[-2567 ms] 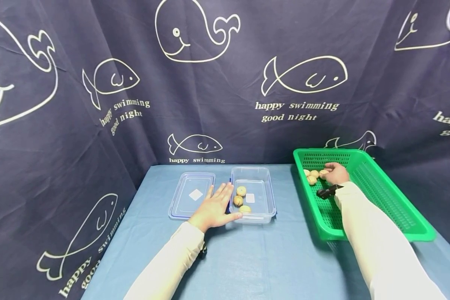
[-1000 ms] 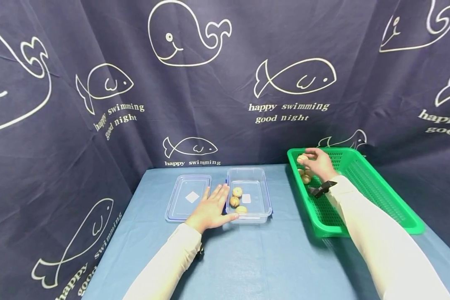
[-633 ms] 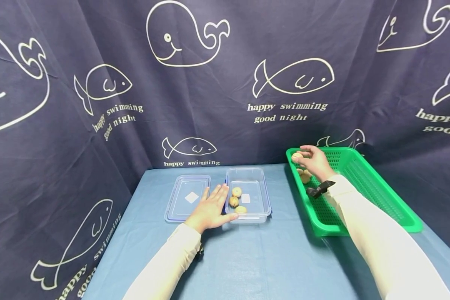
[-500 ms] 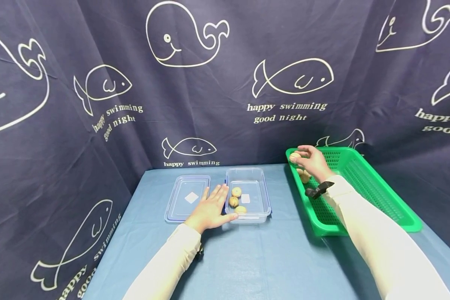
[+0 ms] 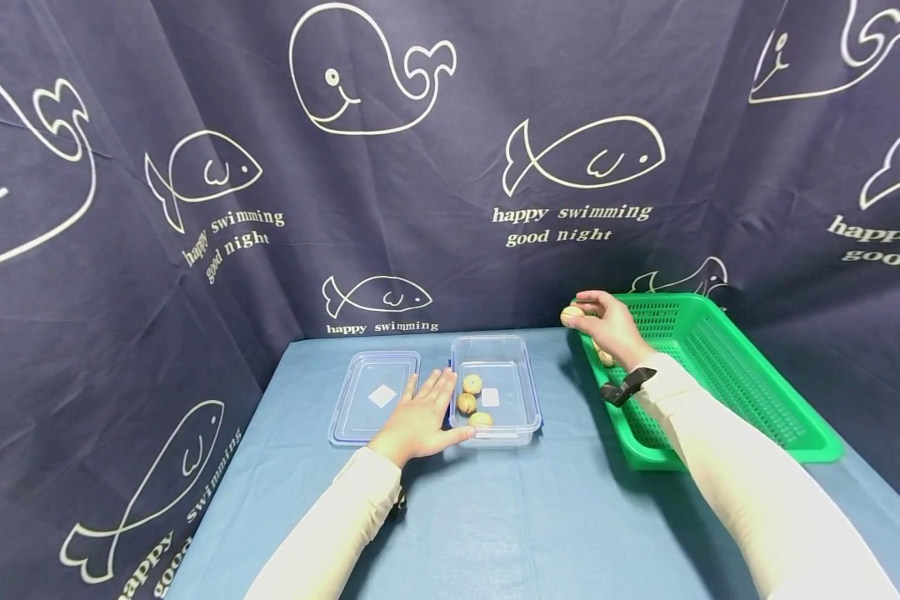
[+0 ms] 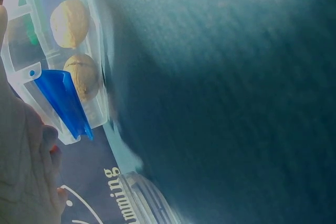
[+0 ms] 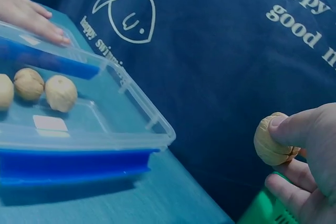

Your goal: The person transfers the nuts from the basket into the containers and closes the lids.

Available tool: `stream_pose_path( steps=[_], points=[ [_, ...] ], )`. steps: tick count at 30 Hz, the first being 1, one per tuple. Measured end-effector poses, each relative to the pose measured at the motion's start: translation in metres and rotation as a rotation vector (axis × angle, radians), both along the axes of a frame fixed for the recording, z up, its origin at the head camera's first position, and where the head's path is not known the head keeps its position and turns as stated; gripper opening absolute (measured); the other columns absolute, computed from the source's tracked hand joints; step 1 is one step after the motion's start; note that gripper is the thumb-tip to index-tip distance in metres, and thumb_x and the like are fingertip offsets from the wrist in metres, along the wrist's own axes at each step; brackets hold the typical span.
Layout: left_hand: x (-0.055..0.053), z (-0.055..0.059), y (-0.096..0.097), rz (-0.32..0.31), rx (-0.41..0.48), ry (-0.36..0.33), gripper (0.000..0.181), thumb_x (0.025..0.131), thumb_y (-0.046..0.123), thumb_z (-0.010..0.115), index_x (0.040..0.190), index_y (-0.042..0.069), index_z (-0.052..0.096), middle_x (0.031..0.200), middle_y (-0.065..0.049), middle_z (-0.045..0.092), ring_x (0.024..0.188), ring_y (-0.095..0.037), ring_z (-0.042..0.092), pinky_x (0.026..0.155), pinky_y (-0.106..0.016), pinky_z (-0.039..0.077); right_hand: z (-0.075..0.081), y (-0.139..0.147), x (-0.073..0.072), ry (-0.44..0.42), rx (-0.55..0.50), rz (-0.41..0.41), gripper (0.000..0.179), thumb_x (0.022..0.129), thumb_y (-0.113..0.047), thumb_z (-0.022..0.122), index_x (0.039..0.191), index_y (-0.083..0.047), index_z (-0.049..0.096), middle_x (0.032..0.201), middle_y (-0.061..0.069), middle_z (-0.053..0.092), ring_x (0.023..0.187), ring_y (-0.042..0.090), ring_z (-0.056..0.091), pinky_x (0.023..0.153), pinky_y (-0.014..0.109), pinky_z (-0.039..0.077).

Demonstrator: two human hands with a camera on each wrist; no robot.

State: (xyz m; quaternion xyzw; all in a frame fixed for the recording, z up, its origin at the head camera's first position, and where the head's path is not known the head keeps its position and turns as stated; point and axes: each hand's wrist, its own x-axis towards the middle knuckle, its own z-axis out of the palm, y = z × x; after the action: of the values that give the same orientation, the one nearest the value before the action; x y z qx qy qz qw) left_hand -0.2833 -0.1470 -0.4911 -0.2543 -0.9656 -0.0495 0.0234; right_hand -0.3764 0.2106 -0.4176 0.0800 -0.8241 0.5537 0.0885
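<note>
My right hand (image 5: 613, 332) pinches a walnut (image 7: 270, 140) between thumb and fingers, held up over the left rim of the green basket (image 5: 757, 383). Below that hand a few more walnuts (image 5: 604, 357) lie inside the basket, partly hidden by it. With fingers spread nearly straight, my left hand (image 5: 420, 418) rests at the left side of a clear plastic box (image 5: 521, 375), its thumb at the near rim. Three walnuts (image 5: 467, 403) sit in the box along its left side. A blue clip (image 6: 64, 100) on the box hangs unfastened in the left wrist view.
The box's clear lid (image 5: 360, 408), edged in blue, lies flat on the table to the left, partly behind the left hand. A blue cloth (image 5: 510, 517) covers the table. Dark curtains (image 5: 465, 208) with white whale and fish drawings stand behind and to the left.
The right hand has picked up a walnut in the basket, lifted it and carried it left to the basket's rim. The left hand stays beside the box. The head view has shifted slightly.
</note>
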Motion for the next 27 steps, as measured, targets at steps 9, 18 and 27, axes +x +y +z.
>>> stream_pose_path(
  steps=[9, 18, 27],
  points=[
    [0.001, 0.002, 0.001, 0.005, -0.001, -0.005, 0.105, 0.091, 0.080, 0.038, 0.162, 0.005, 0.018, 0.168, -0.008, 0.017, 0.155, -0.023, 0.015, 0.124, -0.054, 0.006, -0.003, -0.021, 0.003, 0.005, -0.079, 0.064, 0.052, 0.092, -0.006, 0.074, 0.137, 0.006, 0.051, 0.134, 0.028, 0.061, 0.117, 0.027, 0.060, 0.079, 0.013, 0.052],
    [0.003, 0.004, 0.001, 0.004, 0.012, -0.009, 0.105, 0.091, 0.079, 0.040, 0.161, 0.004, 0.019, 0.168, -0.009, 0.018, 0.155, -0.024, 0.015, 0.124, -0.054, 0.005, -0.005, -0.040, 0.012, -0.005, -0.038, 0.082, 0.051, 0.093, -0.011, 0.074, 0.137, 0.003, 0.053, 0.135, 0.025, 0.061, 0.125, 0.034, 0.058, 0.081, 0.011, 0.049],
    [0.002, 0.003, 0.001, -0.002, 0.022, -0.003, 0.105, 0.091, 0.079, 0.040, 0.161, 0.004, 0.019, 0.168, -0.010, 0.019, 0.155, -0.024, 0.016, 0.124, -0.055, 0.006, 0.000, -0.054, 0.022, -0.033, -0.079, 0.136, 0.051, 0.093, -0.006, 0.072, 0.139, 0.003, 0.051, 0.137, 0.025, 0.060, 0.128, 0.034, 0.056, 0.082, 0.012, 0.050]
  ],
)
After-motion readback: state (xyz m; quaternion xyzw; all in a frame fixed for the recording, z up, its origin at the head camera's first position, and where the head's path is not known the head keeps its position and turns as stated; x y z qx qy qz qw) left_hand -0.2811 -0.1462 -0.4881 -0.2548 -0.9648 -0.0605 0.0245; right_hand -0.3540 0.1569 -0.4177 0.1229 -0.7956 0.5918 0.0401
